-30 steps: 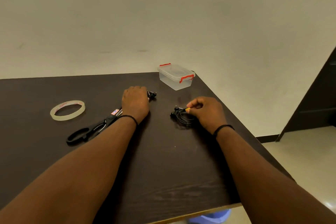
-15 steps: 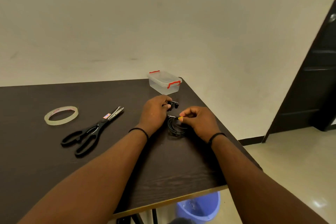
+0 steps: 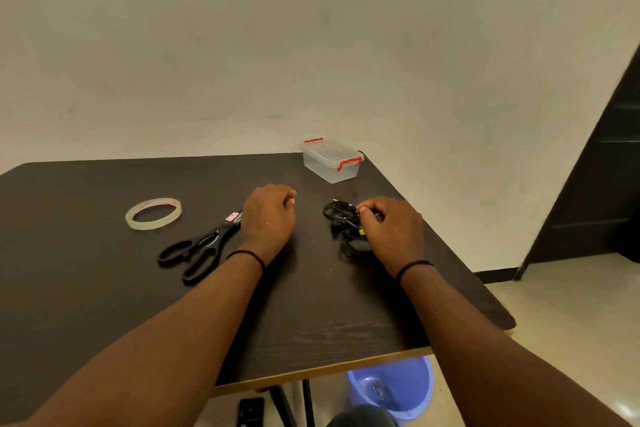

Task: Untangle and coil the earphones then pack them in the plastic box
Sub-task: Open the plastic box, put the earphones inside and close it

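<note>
The left hand [image 3: 269, 218] has drawn away from the earphones [image 3: 341, 224], loosely curled and empty, leaving the right hand's [image 3: 391, 230] fingers pinching the tangle, so untangling has barely begun.

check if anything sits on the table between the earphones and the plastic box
Nothing visible does. The earphones lie bunched at the right hand, and only bare table separates them from the plastic box, whose lid is still on.

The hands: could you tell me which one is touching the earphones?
The right hand pinches the black earphones; the left hand rests apart, beside the scissors.
</note>
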